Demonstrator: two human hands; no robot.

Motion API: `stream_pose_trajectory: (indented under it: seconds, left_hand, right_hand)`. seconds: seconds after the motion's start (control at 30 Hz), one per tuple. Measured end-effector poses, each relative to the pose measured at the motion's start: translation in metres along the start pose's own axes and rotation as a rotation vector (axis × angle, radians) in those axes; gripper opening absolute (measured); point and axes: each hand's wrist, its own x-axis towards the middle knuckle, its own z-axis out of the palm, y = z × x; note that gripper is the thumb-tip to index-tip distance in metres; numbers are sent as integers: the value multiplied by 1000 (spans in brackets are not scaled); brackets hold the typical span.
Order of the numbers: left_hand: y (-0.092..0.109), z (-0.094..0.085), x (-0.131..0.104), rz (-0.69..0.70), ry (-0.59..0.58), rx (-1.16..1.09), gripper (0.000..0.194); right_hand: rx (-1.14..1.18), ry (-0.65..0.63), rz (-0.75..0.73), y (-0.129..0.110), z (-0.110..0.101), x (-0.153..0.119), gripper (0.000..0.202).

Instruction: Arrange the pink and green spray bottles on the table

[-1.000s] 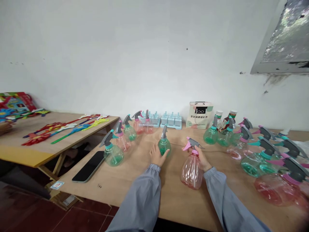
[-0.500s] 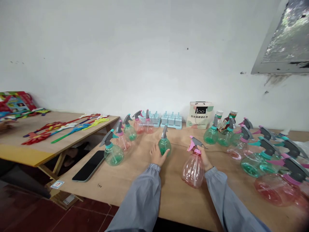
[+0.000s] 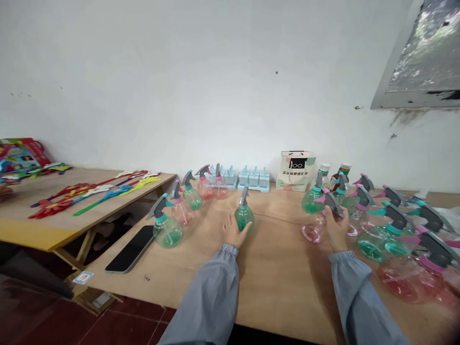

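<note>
Near the table's middle a green spray bottle [image 3: 245,216] with a grey trigger head stands upright. Wrapped round its lower left side is my left hand [image 3: 234,233], thumb in front. Farther right, my right hand [image 3: 338,231] is closed on the grey and pink head of a pink spray bottle [image 3: 313,228]. That bottle's clear pink body shows left of the hand, among the right group of bottles. Just behind it is another green spray bottle [image 3: 312,201]. I cannot tell whether the pink bottle's base touches the table.
Several spray bottles [image 3: 390,237] crowd the right side. On the left, more bottles [image 3: 168,232] stand beside a phone [image 3: 130,250]. Light-blue ice-pop moulds [image 3: 253,179] and a paper bag [image 3: 296,171] line the wall. Another table [image 3: 21,203] holds colourful felt flowers [image 3: 53,207].
My right hand has carried the pink spray bottle right and away from me, over to the right group. My left hand stays on the green spray bottle.
</note>
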Motion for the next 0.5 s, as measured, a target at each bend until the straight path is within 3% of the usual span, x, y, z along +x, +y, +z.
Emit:
stream_pose_trajectory:
  seconds: [0.07,0.3,0.4,0.5]
  left_hand:
    - [0,0,0,-1,-4,0,77]
    - [2,-2,0,-15,-23,-4,76]
    - [2,-3,-1,-25,-29,-3,77]
    - [3,-4,-1,-10,-35,-12,76]
  right_hand:
    - [-88,72,-68,11,-2,10,46]
    - [-339,25,-224,47,5,54,47]
    - [-350,33,-274,48,6,62,50]
    - [-322,62,-282,37,1,48,63]
